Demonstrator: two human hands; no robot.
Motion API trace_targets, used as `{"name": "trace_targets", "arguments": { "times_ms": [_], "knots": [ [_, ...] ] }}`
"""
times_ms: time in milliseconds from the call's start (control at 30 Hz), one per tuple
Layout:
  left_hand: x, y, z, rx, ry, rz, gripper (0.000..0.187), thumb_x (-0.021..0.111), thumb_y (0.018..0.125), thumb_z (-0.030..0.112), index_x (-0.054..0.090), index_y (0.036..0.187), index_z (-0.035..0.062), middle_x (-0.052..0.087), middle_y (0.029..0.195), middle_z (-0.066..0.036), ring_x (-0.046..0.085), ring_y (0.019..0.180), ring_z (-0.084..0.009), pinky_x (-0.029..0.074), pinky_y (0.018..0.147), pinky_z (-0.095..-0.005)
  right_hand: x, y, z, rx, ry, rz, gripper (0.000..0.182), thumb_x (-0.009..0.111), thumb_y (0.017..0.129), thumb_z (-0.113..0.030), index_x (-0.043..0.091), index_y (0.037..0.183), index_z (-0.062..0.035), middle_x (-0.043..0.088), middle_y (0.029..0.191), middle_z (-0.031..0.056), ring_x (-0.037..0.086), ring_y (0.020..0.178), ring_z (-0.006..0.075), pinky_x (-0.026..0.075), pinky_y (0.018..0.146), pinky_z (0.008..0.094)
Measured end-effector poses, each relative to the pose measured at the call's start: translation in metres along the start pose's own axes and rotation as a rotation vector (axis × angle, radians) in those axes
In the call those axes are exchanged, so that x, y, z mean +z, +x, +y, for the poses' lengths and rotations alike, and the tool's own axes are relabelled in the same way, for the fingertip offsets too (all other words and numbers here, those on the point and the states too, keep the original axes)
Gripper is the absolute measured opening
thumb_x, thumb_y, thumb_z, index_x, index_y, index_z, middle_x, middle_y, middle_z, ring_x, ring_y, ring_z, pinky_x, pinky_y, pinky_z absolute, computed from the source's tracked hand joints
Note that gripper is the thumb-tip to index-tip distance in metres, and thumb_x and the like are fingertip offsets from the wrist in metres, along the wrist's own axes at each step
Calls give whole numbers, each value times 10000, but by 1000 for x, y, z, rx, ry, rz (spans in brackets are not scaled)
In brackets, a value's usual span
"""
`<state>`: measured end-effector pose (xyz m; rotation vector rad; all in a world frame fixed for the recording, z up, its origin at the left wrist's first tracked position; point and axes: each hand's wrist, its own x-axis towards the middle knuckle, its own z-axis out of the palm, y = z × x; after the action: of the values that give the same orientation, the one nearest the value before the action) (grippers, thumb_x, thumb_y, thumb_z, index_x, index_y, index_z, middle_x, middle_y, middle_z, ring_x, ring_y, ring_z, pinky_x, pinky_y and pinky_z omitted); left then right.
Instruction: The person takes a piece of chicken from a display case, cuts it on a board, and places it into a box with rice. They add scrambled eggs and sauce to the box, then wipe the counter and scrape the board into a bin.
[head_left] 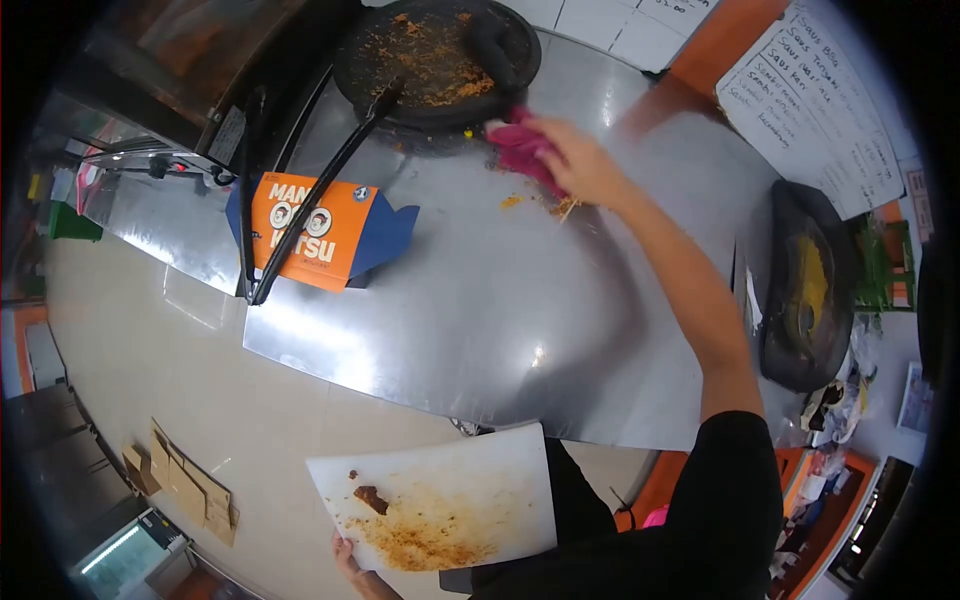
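Note:
My right hand (578, 160) grips a pink cloth (525, 150) against the steel counter (440, 270), beside orange crumbs (512, 202). Low in the view, my left hand (346, 555) holds a white cutting board (470, 460) by its edge, below the counter's near edge. On that board lie a dark brown piece of food (371, 498) and a wide smear of orange-brown crumbs. A dark round stone mortar (440, 110) with a pestle (492, 55) and more crumbs stands just beyond the cloth. Black tongs (325, 190) reach from its rim across an orange and blue box (318, 235).
A second dark stone dish (785, 300) with yellow residue sits on the right. Handwritten paper (815, 105) hangs at the upper right. A glass-fronted case (160, 70) stands at the upper left. Flattened cardboard (190, 485) lies on the floor at lower left.

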<state>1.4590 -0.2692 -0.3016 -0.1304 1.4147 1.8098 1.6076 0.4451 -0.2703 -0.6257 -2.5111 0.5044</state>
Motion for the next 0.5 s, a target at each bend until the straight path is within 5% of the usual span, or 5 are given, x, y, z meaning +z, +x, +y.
{"name": "trace_targets", "arguments": {
  "times_ms": [67, 200, 300, 400, 500],
  "knots": [
    [-4, 0, 6, -4, 3, -14, 700, 692, 765, 246, 403, 1297, -104, 572, 1190, -229, 618, 1017, -326, 506, 896, -419, -50, 6, -16, 289, 116, -4, 393, 593, 886, -155, 538, 1264, -59, 599, 1196, 194, 584, 1109, 297, 449, 944, 356],
    [-33, -3, 3, 10, 61, 49, 704, 691, 768, 260, 404, 1297, -105, 568, 1195, -230, 615, 1017, -325, 493, 912, -424, -76, -56, 105, 325, -120, 228, 401, 580, 905, -196, 534, 1278, -57, 588, 1231, 184, 562, 1143, 299, 420, 977, 359],
    [-30, 14, -7, -27, 89, 64, 721, 736, 734, 310, 467, 1232, -137, 628, 1112, -209, 652, 933, -278, 507, 874, -367, -62, -103, 94, 388, -456, 202, 412, 547, 928, -253, 527, 1293, -64, 526, 1311, 194, 468, 1245, 323, 343, 1046, 376],
    [-5, 46, -11, -70, 120, -48, 720, 736, 736, 341, 488, 1215, -136, 640, 1100, -186, 650, 926, -246, 499, 866, -346, -44, -91, 54, 423, -294, 205, 410, 495, 953, -279, 521, 1306, -72, 468, 1365, 211, 386, 1303, 351, 276, 1088, 391],
    [11, 83, -17, -105, 192, -174, 682, 733, 734, 353, 534, 1173, -130, 659, 1058, -165, 648, 921, -224, 491, 856, -312, -22, -80, 15, 304, -268, 219, 387, 494, 937, -267, 554, 1264, -69, 492, 1331, 223, 443, 1228, 395, 329, 1047, 440]
  ]
}}
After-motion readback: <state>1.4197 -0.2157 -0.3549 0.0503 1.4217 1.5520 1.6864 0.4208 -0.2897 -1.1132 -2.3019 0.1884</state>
